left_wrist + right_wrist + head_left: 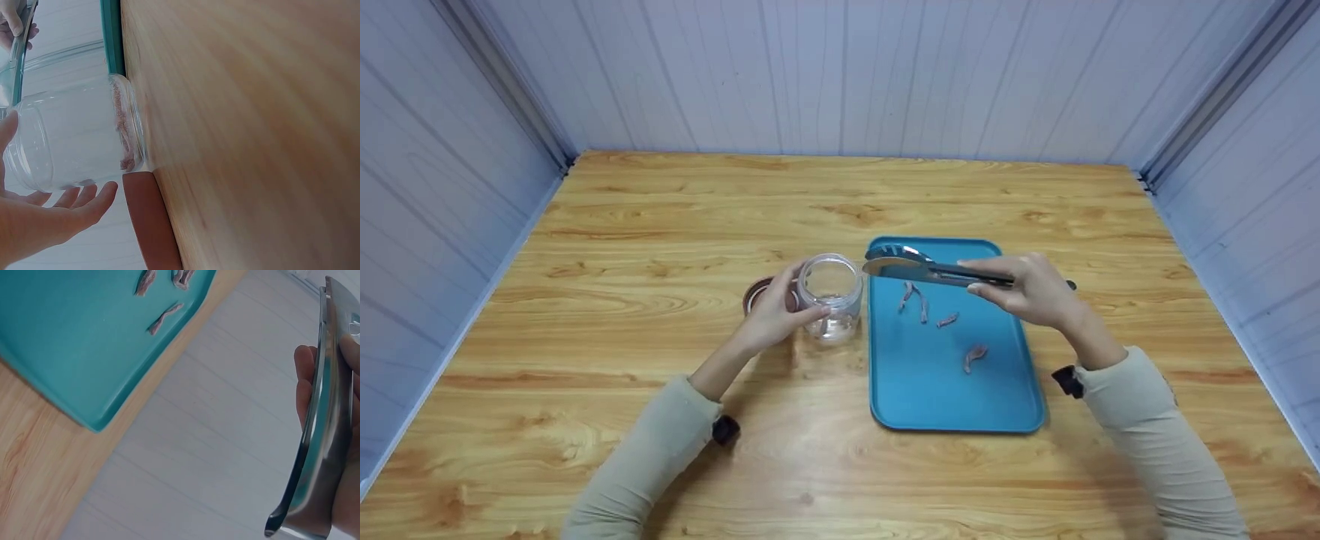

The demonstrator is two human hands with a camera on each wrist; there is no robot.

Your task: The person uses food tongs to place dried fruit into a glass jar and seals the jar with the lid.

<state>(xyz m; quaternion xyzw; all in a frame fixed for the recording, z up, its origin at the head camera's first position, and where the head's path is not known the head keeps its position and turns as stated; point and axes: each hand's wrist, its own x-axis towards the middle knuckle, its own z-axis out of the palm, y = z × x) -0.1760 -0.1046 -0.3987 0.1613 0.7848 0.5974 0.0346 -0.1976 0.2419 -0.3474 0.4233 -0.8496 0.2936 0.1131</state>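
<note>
My left hand (777, 316) holds a clear jar (849, 306), its thumb and fingers spread around the sides. The jar stands upright with its mouth uncovered. In the left wrist view, a reddish-brown strip (122, 124) lies at the bottom of the jar. My right hand (1030, 291) grips metal tongs (911, 270) by the handles. The tongs' tips point left, just right of the jar's mouth and over the tray's upper left corner; whether they hold anything I cannot tell. Several shrivelled brownish strips (975, 356) lie on the blue tray (934, 397).
A brown lid (756, 289) rests on the wooden table (660, 225) left of the jar, partly hidden by my left hand. The tray lies right of the jar, a small gap away. Pale panel walls (840, 75) enclose the table's back and sides.
</note>
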